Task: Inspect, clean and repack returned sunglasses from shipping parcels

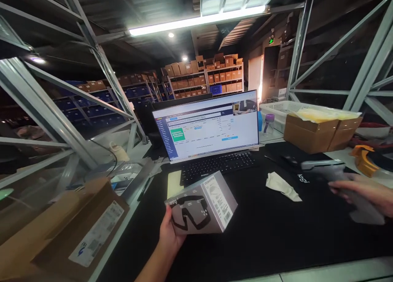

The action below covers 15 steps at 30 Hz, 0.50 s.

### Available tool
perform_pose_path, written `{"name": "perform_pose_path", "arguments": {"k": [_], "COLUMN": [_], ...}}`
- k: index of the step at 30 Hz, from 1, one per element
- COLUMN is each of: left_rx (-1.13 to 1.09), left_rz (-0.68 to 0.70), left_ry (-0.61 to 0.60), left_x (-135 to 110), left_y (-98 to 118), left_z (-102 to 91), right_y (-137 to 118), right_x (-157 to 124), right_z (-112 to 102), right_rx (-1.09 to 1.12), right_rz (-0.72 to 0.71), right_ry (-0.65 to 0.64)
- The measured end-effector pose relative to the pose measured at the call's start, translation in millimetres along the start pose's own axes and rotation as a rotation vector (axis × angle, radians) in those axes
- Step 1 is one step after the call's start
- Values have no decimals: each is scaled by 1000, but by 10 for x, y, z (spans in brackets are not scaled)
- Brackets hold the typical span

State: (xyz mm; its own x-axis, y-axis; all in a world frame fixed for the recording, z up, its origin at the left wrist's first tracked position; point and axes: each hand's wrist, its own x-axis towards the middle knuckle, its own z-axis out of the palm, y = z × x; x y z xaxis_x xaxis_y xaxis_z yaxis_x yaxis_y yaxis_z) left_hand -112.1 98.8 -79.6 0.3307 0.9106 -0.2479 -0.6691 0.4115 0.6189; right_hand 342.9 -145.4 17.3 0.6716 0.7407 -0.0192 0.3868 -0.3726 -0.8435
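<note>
Holding a grey goggles box [201, 208] up above the black desk mat [260, 237], your left hand [170, 233] grips its lower corner, label side turned right. Your right hand [367, 194], blurred, closes around a grey handheld scanner [325, 166]. A crumpled tissue [282, 186] lies between your hands. Beyond the left hand sit a keyboard [217, 165] and a lit monitor [208, 126].

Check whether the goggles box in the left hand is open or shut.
Shut, it seems: the goggles box in the left hand shows flat faces and no lifted flap; its underside is hidden.
</note>
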Motion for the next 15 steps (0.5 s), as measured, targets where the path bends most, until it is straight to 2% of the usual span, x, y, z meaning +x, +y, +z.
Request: {"name": "perform_pose_path", "arguments": {"k": [2,5,8,10,12,15], "left_rx": [39,84,109,108,95,72], "left_rz": [6,13,12,22,30,23], "left_ry": [-11,22,61,81,113,182], "left_x": [21,39,28,6,-22,-65], "left_y": [-14,-14,-17,-29,-45,-75], "left_z": [-58,-82,-49,-7,46,145], "right_y": [-206,-557,-812,-854,-791,-523], "right_x": [-271,-667,-889,-919,-869,-640], "right_z": [151,377,531,578,581,480], "right_rx": [174,184,150,162,176,148], "right_rz": [-6,10,74,86,78,66], "right_ry": [-229,-532,-699,-727,-704,-537]}}
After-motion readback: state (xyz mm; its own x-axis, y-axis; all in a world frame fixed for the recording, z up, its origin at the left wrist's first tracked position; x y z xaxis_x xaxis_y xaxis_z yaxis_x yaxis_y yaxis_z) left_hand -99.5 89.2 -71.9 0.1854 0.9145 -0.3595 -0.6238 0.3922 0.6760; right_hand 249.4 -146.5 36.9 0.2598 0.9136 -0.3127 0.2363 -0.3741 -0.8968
